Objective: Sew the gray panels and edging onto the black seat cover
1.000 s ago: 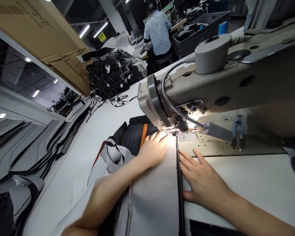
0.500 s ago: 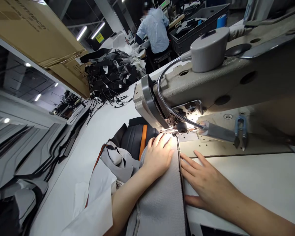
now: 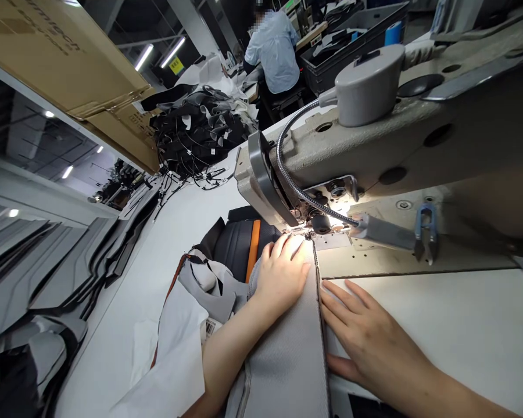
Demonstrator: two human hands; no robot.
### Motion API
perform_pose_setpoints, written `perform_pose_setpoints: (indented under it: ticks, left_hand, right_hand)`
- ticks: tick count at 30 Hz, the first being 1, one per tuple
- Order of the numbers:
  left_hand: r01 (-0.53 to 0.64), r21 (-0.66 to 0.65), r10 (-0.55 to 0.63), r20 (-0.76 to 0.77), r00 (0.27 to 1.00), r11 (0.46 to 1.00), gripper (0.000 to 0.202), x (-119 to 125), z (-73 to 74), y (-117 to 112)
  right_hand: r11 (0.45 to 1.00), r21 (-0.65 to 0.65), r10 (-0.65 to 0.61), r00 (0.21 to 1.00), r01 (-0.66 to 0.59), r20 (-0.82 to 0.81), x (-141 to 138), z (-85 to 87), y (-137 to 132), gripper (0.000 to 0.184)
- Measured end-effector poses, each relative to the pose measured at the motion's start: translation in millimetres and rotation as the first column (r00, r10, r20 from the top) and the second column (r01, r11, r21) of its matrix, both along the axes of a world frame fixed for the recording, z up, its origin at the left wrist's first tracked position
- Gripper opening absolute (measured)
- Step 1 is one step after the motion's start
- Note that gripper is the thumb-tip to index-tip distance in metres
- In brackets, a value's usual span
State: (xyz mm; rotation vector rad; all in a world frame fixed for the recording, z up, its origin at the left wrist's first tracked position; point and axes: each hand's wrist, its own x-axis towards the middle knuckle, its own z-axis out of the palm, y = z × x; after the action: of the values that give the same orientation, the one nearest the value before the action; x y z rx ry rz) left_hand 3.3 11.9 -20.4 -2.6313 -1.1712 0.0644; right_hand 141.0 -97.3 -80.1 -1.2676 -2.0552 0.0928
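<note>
Clearly unclenched, the left hand [image 3: 283, 276] lies flat on the gray fabric panel [image 3: 287, 360] at the sewing machine [image 3: 353, 151]; the right hand [image 3: 370, 331], fingers spread, rests along its edge. The barcode label [image 3: 210, 327] is illegible; the cardboard box [image 3: 70, 75] shows "mtech".

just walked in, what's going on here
A long grey fabric panel runs up to a beige metal sewing machine. One person's bare left hand lies on the panel, near the machine; their bare right hand is spread along the panel's right side. Farther back sits someone in a light blue shirt.
</note>
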Motion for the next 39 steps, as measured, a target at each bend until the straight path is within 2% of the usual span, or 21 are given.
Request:
perform_pose_setpoints:
  ticks: [15,26,37,39]
  left_hand:
    - [0.002,0.020,-0.002,-0.035,0.999,1.000,0.041,1.3,-0.2,-1.8]
    - [-0.010,0.029,0.011,-0.036,0.999,1.000,0.040,2.9,0.9,-1.5]
    - [0.007,0.019,-0.006,-0.037,0.999,1.000,0.039,2.8,1.1,-2.1]
    - [0.011,0.021,-0.011,-0.036,0.999,1.000,0.038,2.9,1.4,-2.5]
  right_hand:
    - [0.996,-0.048,-0.078,0.997,0.079,0.008,-11.1,-2.7,0.5,0.051]
    - [0.995,-0.060,-0.085,0.996,0.085,0.005,-12.3,-3.2,-2.6,0.059]
    - [0.994,-0.070,-0.081,0.996,0.079,-0.024,-10.5,1.7,-2.1,0.058]
    - [0.992,-0.068,-0.104,0.994,0.102,-0.035,-10.1,3.5,-2.0,0.053]
